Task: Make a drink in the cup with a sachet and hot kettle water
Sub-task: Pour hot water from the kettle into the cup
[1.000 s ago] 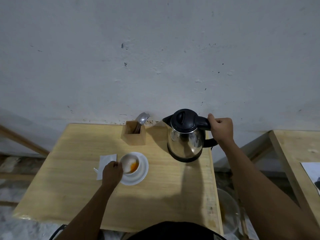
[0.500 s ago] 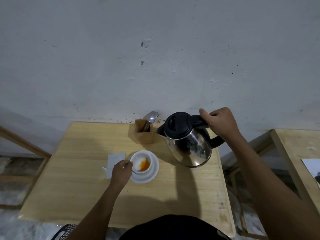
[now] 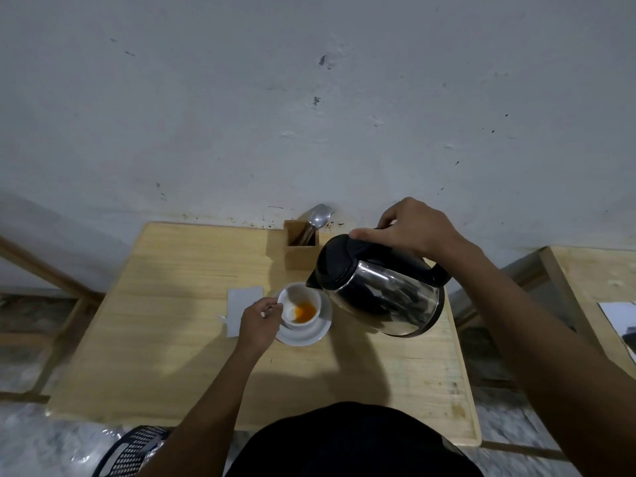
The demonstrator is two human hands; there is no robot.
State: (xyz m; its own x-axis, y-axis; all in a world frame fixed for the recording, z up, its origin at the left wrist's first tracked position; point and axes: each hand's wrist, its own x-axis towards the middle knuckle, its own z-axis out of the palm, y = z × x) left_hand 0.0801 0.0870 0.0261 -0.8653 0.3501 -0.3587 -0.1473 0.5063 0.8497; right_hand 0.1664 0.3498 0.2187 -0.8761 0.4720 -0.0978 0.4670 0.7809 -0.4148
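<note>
Steel kettle [image 3: 382,290] clamped in right grip [image 3: 416,228], spout over cup [image 3: 300,309], left grip [image 3: 258,320] pinching its rim

scuffed pale wall [image 3: 309,98] behind a light wooden table [image 3: 179,339]; mottled grey floor [image 3: 34,449].

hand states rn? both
Left hand: closed, gripping the cup at its side.
Right hand: closed on the kettle handle, kettle tipped toward the cup.

Kettle [image 3: 382,290] handle mostly hidden under my right hand [image 3: 418,232]. Cup [image 3: 300,308] handle lost behind left hand [image 3: 258,322]. Can't tell if water's flowing.
</note>
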